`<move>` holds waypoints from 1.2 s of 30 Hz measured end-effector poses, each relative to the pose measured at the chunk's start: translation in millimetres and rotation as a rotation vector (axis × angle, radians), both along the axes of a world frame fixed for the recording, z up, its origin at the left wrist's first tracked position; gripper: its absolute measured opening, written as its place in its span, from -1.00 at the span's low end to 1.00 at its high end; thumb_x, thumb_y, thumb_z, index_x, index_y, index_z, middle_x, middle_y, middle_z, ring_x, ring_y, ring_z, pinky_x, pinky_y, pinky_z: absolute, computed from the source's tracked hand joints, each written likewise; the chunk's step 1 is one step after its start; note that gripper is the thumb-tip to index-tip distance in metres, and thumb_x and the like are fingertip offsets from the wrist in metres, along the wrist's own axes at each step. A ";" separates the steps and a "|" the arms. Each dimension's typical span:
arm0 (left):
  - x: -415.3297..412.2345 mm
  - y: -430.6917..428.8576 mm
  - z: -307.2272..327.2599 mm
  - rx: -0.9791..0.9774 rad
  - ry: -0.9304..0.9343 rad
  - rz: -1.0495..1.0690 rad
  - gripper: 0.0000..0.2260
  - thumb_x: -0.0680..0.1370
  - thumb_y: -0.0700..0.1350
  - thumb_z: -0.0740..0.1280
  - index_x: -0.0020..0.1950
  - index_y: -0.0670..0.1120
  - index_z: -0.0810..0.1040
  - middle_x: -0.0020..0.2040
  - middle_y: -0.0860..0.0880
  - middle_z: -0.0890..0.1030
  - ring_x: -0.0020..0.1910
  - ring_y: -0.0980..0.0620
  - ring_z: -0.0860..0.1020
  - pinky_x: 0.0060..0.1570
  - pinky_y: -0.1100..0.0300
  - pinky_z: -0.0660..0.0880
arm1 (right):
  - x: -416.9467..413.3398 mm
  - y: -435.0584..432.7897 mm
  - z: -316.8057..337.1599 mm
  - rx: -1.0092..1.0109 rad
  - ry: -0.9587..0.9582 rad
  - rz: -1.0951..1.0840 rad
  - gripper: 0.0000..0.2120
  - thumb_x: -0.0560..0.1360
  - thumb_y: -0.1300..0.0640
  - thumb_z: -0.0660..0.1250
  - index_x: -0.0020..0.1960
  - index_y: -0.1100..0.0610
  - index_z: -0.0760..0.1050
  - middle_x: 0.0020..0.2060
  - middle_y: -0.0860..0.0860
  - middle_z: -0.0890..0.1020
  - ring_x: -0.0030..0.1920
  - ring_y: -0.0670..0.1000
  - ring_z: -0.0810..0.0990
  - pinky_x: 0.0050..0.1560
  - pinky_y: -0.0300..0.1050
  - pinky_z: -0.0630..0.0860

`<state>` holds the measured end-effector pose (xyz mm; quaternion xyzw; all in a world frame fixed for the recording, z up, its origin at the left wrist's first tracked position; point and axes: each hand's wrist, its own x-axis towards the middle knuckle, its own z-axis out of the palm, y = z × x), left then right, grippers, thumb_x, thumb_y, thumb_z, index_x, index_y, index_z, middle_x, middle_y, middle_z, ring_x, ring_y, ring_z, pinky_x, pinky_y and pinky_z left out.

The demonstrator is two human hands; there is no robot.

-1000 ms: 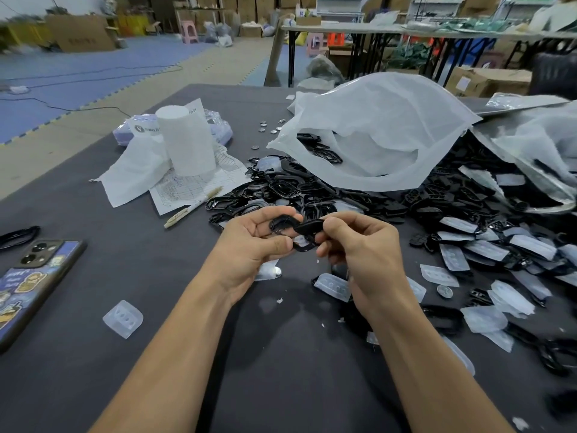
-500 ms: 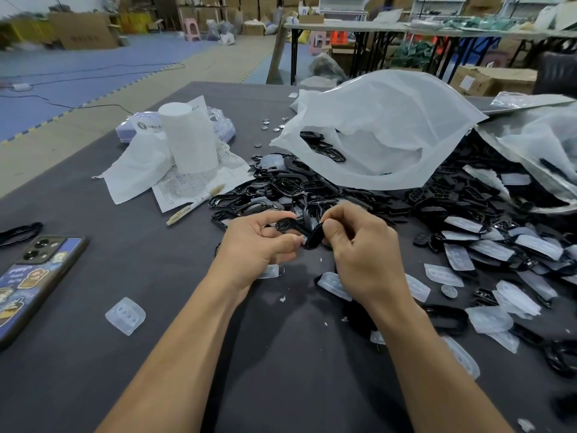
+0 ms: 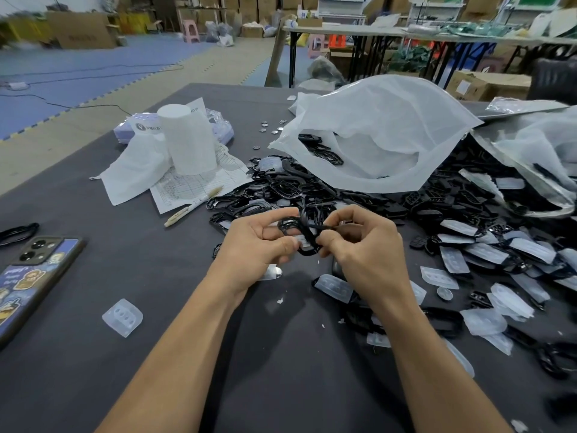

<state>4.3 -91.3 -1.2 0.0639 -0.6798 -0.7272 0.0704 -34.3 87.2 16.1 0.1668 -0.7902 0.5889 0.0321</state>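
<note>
1. Desk (image 3: pixel 281 385): dark cloth; both forearms come in over the near edge.
2. Near left: phone (image 3: pixel 34 276) lies camera side up. A clear blister (image 3: pixel 122 317) lies alone to its right, apart from it.
3. Left hand (image 3: pixel 256 248): grip clamped on the left end of a black frame (image 3: pixel 296 232), thumb against curled fingers.
4. Right hand (image 3: pixel 365 245): grip clamped on the frame's right end, fingers curled over it.
5. Frame: held between the two hands, raised off the desk, just in front of the heap (image 3: pixel 312 189).
6. Right of the hands: more blisters (image 3: pixel 456 259), scattered among black parts.
7. Behind the hands: the heap of black frames. A pen (image 3: pixel 193 207) lies at its left edge, partly on a printed sheet (image 3: pixel 199 179).
8. Farther: white roll (image 3: pixel 187 139) upright on the sheet. White bag (image 3: pixel 374 135), mouth open toward the heap, a few frames inside.
9. Farthest: small silver discs (image 3: pixel 271 128) between roll and bag.
</note>
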 end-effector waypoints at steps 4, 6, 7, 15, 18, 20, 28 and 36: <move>-1.6 0.1 -3.4 0.007 -0.012 0.072 -0.74 0.54 -0.38 0.44 0.08 -0.05 0.71 -0.12 -0.01 0.77 -0.22 0.16 0.66 -0.25 0.34 0.56 | -2.8 1.0 2.7 -0.133 -0.077 0.010 -0.82 0.46 0.30 0.46 -0.22 0.04 0.61 -0.37 0.08 0.70 -0.41 0.12 0.62 -0.27 0.06 0.55; -2.0 0.6 -3.2 0.027 -0.028 0.109 -0.86 0.54 -0.32 0.47 0.02 -0.11 0.73 -0.08 -0.08 0.77 -0.17 0.11 0.69 -0.23 0.32 0.58 | -3.4 2.4 4.7 -0.230 -0.155 0.010 -0.80 0.49 0.31 0.44 -0.24 0.07 0.61 -0.38 0.14 0.68 -0.47 0.07 0.52 -0.40 -0.01 0.47; -2.1 0.7 -2.9 0.048 -0.040 0.137 -0.90 0.54 -0.28 0.48 0.01 -0.12 0.74 -0.09 -0.09 0.77 -0.17 0.08 0.70 -0.22 0.31 0.59 | -3.5 3.0 5.3 -0.263 -0.196 0.011 -0.79 0.50 0.30 0.43 -0.25 0.06 0.61 -0.39 0.16 0.67 -0.50 0.06 0.47 -0.45 -0.07 0.41; -0.5 4.1 4.1 0.078 0.018 0.276 -0.86 0.54 -0.20 0.51 -0.16 0.00 0.80 -0.20 -0.13 0.75 -0.35 0.08 0.63 -0.28 0.27 0.59 | -8.7 5.0 4.3 -0.287 -0.301 0.004 -0.78 0.48 0.37 0.41 -0.27 0.13 0.65 -0.44 0.14 0.64 -0.49 0.02 0.44 -0.47 -0.22 0.39; 0.1 8.4 2.7 -0.151 0.122 0.425 -0.85 0.49 -0.16 0.56 -0.15 0.11 0.80 -0.28 -0.03 0.74 -0.39 0.18 0.55 -0.32 0.30 0.51 | -5.4 2.6 1.9 -0.188 -0.356 0.077 -0.74 0.46 0.36 0.41 -0.33 0.10 0.67 -0.43 0.14 0.64 -0.49 0.02 0.44 -0.47 -0.23 0.39; 3.0 15.4 3.1 -0.313 0.215 0.400 -0.71 0.45 -0.21 0.56 -0.09 0.22 0.78 -0.25 0.10 0.75 -0.30 0.25 0.62 -0.24 0.34 0.55 | -3.1 -0.8 0.1 -0.162 -0.389 0.092 -0.72 0.47 0.35 0.40 -0.35 0.11 0.67 -0.41 0.16 0.66 -0.50 0.02 0.49 -0.48 -0.25 0.37; 8.2 29.8 3.9 -0.453 0.349 0.276 -0.57 0.47 -0.44 0.44 -0.05 0.13 0.77 0.00 0.34 0.70 0.12 0.29 0.67 0.15 0.36 0.57 | -8.2 1.9 3.3 -0.492 -0.623 0.077 -0.87 0.59 0.32 0.34 -0.10 0.28 0.65 -0.35 0.15 0.69 -0.51 -0.04 0.57 -0.50 -0.28 0.38; 11.0 38.2 9.7 -0.465 0.242 0.276 -0.73 0.43 -0.09 0.47 -0.10 0.33 0.74 -0.01 0.42 0.68 0.03 0.42 0.64 -0.01 0.52 0.51 | -4.4 -3.2 -5.1 -0.296 -0.213 -0.046 -0.77 0.53 0.32 0.42 -0.24 0.10 0.72 -0.36 0.07 0.72 -0.37 -0.02 0.66 -0.28 -0.06 0.57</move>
